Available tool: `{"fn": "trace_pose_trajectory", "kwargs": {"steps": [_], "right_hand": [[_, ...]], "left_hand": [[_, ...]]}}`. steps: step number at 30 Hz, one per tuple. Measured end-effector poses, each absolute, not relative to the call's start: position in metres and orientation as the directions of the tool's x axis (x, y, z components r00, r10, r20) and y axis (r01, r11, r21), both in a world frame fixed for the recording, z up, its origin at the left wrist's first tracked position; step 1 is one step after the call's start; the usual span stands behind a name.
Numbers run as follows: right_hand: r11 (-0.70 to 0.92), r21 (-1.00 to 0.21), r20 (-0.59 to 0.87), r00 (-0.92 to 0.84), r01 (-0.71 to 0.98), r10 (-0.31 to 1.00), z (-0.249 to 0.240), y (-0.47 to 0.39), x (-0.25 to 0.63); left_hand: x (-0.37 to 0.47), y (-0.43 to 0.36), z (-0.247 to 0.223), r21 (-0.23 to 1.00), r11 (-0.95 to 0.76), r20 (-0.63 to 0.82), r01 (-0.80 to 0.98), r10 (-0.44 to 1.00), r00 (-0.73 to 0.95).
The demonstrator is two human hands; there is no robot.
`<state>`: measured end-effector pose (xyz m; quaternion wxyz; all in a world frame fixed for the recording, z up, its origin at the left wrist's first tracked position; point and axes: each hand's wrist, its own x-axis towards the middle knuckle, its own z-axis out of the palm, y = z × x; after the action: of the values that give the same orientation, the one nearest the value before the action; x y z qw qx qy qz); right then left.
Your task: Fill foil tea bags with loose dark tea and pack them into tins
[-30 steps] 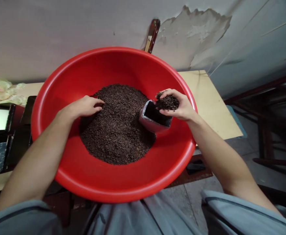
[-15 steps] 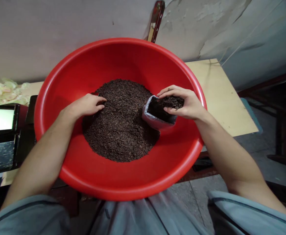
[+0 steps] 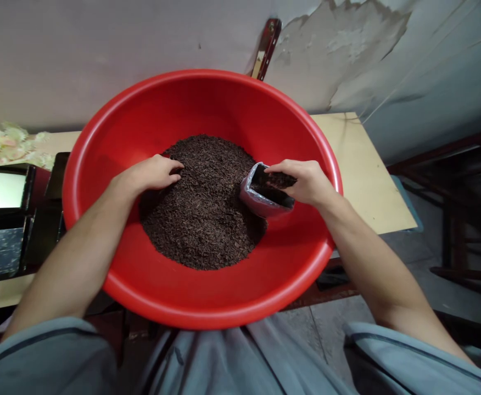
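Observation:
A wide red basin [image 3: 207, 302] holds a heap of dark brown, thin dried shreds that look like loose tea leaves [image 3: 203, 219]. My left hand [image 3: 158, 173] rests at the heap's left edge, thumb and fingers apart, holding nothing. An opened foil or plastic bag [image 3: 261, 203] leans against the basin's right inner side, mouth up, with dark space inside. Over the mouth of that bag, my right hand [image 3: 306, 181] is curled around a clump of tea leaves. Its fingertips reach into the opening.
The basin stands on a pale wooden table [image 3: 372, 181] against a peeling wall [image 3: 343, 49]. Black trays [image 3: 1, 249] and pale artificial flowers [image 3: 10, 142] are at the left. A dark red wooden piece [image 3: 267, 46] leans on the wall; dark wooden furniture [image 3: 463, 236] stands at right.
My right hand has lowered and moved left into the bag's mouth, and less tea shows in it. My left hand stays by the heap. The view has shifted slightly.

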<state>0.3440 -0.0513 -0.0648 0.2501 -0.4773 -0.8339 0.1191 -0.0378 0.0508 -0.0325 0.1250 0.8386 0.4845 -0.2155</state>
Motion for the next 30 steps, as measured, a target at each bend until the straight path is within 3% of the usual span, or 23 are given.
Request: {"fn": "trace_pose_trajectory", "kwargs": {"steps": [4, 9, 13, 18, 20, 23, 27, 30], "right_hand": [[0.521, -0.164, 0.165, -0.497, 0.838, 0.852, -0.060, -0.056, 0.339], [0.455, 0.174, 0.036, -0.467, 0.874, 0.884, -0.042, -0.063, 0.323], [0.383, 0.241, 0.008, -0.396, 0.892, 0.918, -0.020, -0.062, 0.306], [0.233, 0.349, -0.238, -0.155, 0.908, 0.959, 0.001, -0.064, 0.274], [0.225, 0.358, -0.310, -0.112, 0.906, 0.944, 0.002, -0.065, 0.271], [0.302, 0.284, -0.350, -0.195, 0.910, 0.916, 0.000, -0.065, 0.277], [0.498, 0.117, -0.091, -0.490, 0.859, 0.867, -0.015, -0.062, 0.263], [0.712, -0.053, -0.013, -0.714, 0.700, 0.700, -0.047, -0.063, 0.224]], "left_hand": [[-0.038, 0.051, -0.033, 0.018, -0.507, -0.478, 0.862, 0.753, 0.453], [-0.040, 0.052, -0.036, 0.037, -0.507, -0.474, 0.861, 0.750, 0.461], [-0.038, 0.050, -0.033, 0.049, -0.502, -0.482, 0.863, 0.745, 0.461], [-0.037, 0.046, -0.028, 0.037, -0.523, -0.492, 0.851, 0.732, 0.472], [-0.036, 0.045, -0.026, 0.051, -0.509, -0.486, 0.859, 0.739, 0.467], [-0.036, 0.043, -0.026, 0.078, -0.479, -0.482, 0.874, 0.750, 0.454], [-0.035, 0.043, -0.027, 0.069, -0.486, -0.482, 0.871, 0.748, 0.456], [-0.035, 0.042, -0.027, 0.064, -0.488, -0.485, 0.871, 0.748, 0.454]]}}
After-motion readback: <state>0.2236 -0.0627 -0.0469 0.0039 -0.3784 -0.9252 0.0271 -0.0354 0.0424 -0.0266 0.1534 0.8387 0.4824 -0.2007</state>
